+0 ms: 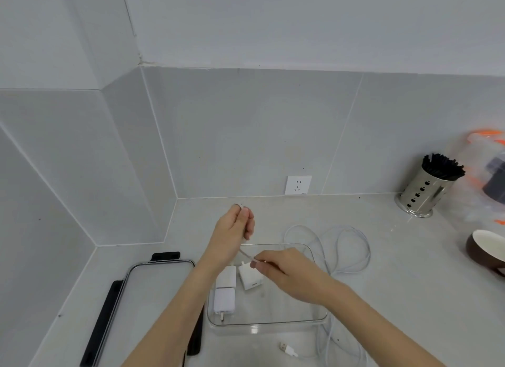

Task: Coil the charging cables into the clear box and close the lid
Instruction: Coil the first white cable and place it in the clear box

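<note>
Pale grey stone table [382, 257] runs into a tiled corner, with a white wall socket [297, 185] just above its back edge. Clear box [314, 320] sits open at the near centre, three white charger plugs [224, 301] lying inside toward its left side. Its lid [153, 290], clear with black clasps, lies flat on the table just left of the box, apart from it.

White charging cable [352, 246] lies in loose loops on the table behind and to the right of the box, trailing down past the box's right wall; a USB plug end [287, 349] rests on the table in front of the box.

Left hand [235, 230] is raised behind the box, fingers curled, pinching a cable end near the fingertips. A short taut stretch of cable runs from it down to the right hand [284, 273], which hovers over the box and pinches the cable between thumb and forefinger.

Far right: perforated steel holder [423, 194] full of black sticks, a brown bowl [483, 252] with white inside, and a clear plastic bag [486, 175] with orange markings at the frame edge.
</note>
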